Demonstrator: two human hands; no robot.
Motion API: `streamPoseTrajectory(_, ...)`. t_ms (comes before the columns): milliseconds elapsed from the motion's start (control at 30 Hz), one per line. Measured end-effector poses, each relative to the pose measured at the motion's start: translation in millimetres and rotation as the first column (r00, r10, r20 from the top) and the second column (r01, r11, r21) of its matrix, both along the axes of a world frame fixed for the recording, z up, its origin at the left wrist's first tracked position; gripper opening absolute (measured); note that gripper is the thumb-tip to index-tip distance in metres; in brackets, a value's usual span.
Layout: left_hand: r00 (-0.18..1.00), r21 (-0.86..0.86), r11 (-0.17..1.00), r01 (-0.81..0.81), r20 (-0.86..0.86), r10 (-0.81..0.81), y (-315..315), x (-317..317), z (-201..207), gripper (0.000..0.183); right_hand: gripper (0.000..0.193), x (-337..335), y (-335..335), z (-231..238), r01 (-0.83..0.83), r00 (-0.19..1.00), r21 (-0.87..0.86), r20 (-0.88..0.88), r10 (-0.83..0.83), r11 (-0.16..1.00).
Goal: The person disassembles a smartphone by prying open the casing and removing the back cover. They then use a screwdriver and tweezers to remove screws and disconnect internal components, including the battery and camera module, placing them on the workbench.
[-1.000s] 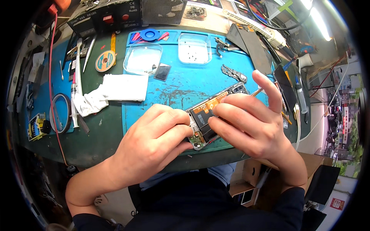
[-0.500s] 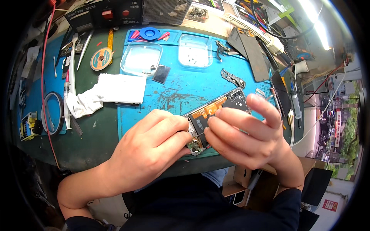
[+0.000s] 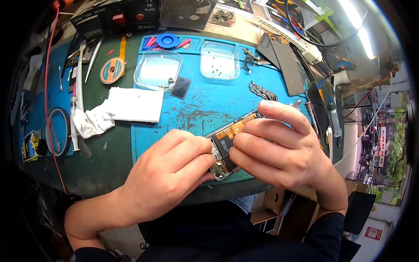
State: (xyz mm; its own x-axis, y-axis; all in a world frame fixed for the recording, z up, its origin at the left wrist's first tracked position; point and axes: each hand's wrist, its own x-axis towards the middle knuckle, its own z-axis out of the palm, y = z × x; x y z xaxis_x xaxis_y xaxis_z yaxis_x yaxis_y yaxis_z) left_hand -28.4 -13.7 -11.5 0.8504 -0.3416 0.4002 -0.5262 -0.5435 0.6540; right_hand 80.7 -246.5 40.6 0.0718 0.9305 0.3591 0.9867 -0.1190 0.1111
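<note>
An opened phone (image 3: pixel 224 148), its back off, lies tilted over the blue mat's front edge. Its dark battery, an orange flex strip and a green board at the lower end show. My left hand (image 3: pixel 170 172) is closed on the phone's lower left end, fingertips at its edge. Over the phone's upper right half bends my right hand (image 3: pixel 279 146), fingers curled and pressed to the battery area, with one finger raised. Whatever sits in its grip, if anything, is hidden. That hand covers the phone's top end. A black phone bracket part (image 3: pixel 262 91) lies just beyond.
Two clear plastic trays (image 3: pixel 158 65) stand farther back, the right one with several tiny screws. White cloth (image 3: pixel 137 105), a solder-wick spool (image 3: pixel 112 70) and a syringe (image 3: pixel 75 124) lie left. Dark phone panels (image 3: pixel 283 65) lean at right; a black box unit (image 3: pixel 115 19) stands behind.
My right hand has shifted slightly left and its raised finger has tipped left, now covering the phone's camera end. My left hand keeps its hold. The view has moved slightly.
</note>
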Motion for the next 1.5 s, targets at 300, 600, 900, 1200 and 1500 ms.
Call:
streamPoseTrajectory(300,1.000,0.001,1.000,-0.002,-0.012,0.002,-0.5,-0.5,-0.3,0.039,0.013,-4.2,3.5,6.2,-0.003,0.997,-0.051,0.078,0.007,0.999)
streamPoseTrajectory(600,1.000,-0.002,1.000,-0.003,-0.014,0.003,-0.6,0.0,-0.2,0.038,0.013,8.0,8.4,12.5,0.015,0.994,-0.110,-0.107,-0.027,0.994)
streamPoseTrajectory(900,1.000,0.000,1.000,-0.012,-0.005,0.012,-1.5,-0.8,-1.6,0.039,0.012,15.2,13.8,16.4,-0.072,0.991,-0.145,-0.126,0.054,0.987)
streamPoseTrajectory(1200,1.000,0.013,1.000,-0.009,0.001,0.009,-0.5,-1.2,-0.7,0.040,0.012,25.7,19.3,19.1,-0.133,0.966,-0.168,-0.241,0.090,0.977)
streamPoseTrajectory(1500,1.000,0.016,1.000,-0.016,0.016,0.015,-1.8,-1.1,-1.6,0.040,0.012,34.0,23.7,21.9,-0.192,0.947,-0.204,-0.296,0.127,0.960)
